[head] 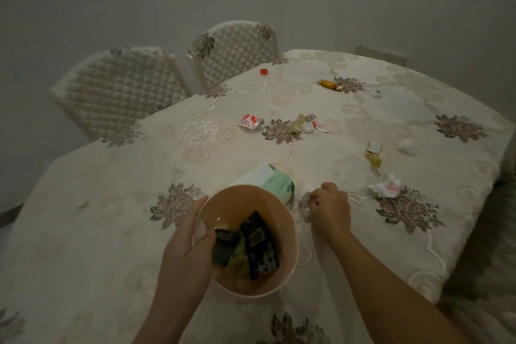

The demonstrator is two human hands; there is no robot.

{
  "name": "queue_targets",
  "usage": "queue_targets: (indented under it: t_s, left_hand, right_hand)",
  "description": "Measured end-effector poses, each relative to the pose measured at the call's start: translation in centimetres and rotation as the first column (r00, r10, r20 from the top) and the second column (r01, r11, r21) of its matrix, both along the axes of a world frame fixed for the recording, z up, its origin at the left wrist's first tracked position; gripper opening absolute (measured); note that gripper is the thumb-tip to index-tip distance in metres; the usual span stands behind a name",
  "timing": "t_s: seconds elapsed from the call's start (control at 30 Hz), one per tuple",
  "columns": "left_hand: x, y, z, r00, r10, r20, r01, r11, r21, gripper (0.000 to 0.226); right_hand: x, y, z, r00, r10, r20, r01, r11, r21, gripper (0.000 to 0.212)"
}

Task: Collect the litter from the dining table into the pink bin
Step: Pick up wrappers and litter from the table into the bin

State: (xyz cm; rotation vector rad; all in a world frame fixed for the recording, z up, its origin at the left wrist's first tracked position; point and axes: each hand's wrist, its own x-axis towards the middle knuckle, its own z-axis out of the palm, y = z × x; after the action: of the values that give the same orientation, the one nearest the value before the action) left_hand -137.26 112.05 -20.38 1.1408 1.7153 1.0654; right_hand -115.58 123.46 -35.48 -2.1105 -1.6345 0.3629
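Gripping the pink bin (290, 220) by its rim at 9 o'clock with the left hand (187, 243), thumb inside. Pinching a small white scrap (308, 190) in the curled right hand (331, 208), just at the bin's 2 o'clock. Lying further off at 2 o'clock, a crumpled tissue (385, 187).

The near left of the table (83, 218) lies bare cloth, open to a reach. The pink bin (290, 220) and a green packet (275, 180) just behind it block the near middle. Wrappers (251, 121), small bottles (372, 155) and a crumpled tissue (385, 188) dot the far and right side, with bare lanes between them.
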Motion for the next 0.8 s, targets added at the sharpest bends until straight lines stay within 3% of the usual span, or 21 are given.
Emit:
queue_targets:
  t_s: [0.1,0.27,0.4,0.5,0.6,0.67,0.73,0.8]
  left_hand:
    - [0.2,0.0,0.1,0.999,-0.027,-0.02,0.027,1.0,0.014,0.044]
    - [0.2,0.1,0.0,0.999,-0.051,-0.008,0.051,0.999,0.017,0.047]
    - [0.6,0.1,0.0,0.998,-0.062,0.018,0.062,0.998,0.017,0.048]
    - [0.9,0.0,0.1,0.995,-0.08,0.06,0.079,0.997,0.014,0.048]
    - [1.4,0.0,0.3,0.989,-0.103,0.108,0.102,0.995,0.014,0.047]
    - [1.6,-0.2,0.4,0.983,-0.114,0.142,0.113,0.994,0.012,0.048]
    - [1.7,-0.1,0.5,0.977,-0.114,0.178,0.116,0.993,0.002,0.049]
    - [1.9,0.1,0.6,0.974,-0.11,0.196,0.113,0.994,-0.005,0.049]
  right_hand:
    - [0.8,-0.5,0.1,0.984,-0.004,-0.175,0.027,0.992,0.125,0.014]
    - [1.8,-2.8,3.9,0.91,-0.138,-0.391,0.253,0.933,0.258,0.01]
    - [-0.2,-6.5,12.5,0.803,0.078,-0.59,0.27,0.836,0.478,0.004]
    - [-3.2,-10.0,17.4,0.808,0.383,-0.448,-0.103,0.84,0.533,0.013]
    - [-5.3,-11.0,16.7,0.854,0.491,-0.172,-0.463,0.868,0.177,0.023]
    - [-5.6,-11.3,15.2,0.846,0.526,-0.088,-0.522,0.85,0.073,0.031]
    - [-5.3,-11.6,15.1,0.858,0.503,-0.106,-0.481,0.858,0.179,0.024]
    - [-4.1,-11.4,15.4,0.897,0.373,-0.237,-0.302,0.909,0.287,0.015]
